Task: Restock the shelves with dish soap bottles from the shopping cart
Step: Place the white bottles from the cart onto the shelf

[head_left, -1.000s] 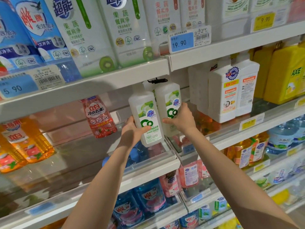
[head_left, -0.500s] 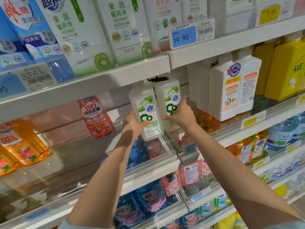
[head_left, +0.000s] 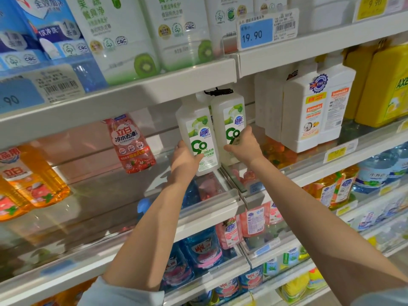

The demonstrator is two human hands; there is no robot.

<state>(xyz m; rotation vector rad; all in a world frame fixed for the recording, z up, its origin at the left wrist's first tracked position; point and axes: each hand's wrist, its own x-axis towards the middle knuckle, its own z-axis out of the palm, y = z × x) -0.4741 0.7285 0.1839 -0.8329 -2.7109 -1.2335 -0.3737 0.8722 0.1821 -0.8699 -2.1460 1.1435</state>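
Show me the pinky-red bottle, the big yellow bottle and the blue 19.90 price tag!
Pinky-red bottle (head_left: 129,142): head view, on the label in the middle of its body.
Yellow bottle (head_left: 383,87): head view, on its plain front face.
Blue 19.90 price tag (head_left: 254,34): head view, on the blue part with the numbers.

Left soap bottle and right soap bottle: milky translucent plastic, smooth, with glossy printed labels. Shelf edge: matt light grey, looks like painted metal. Front guard: clear glossy plastic, reflective. Price tag: paper under a shiny clear cover. White jugs: opaque plastic, satin. Orange bottles: clear glossy plastic. Sleeve cuff: pale blue cloth, matt.
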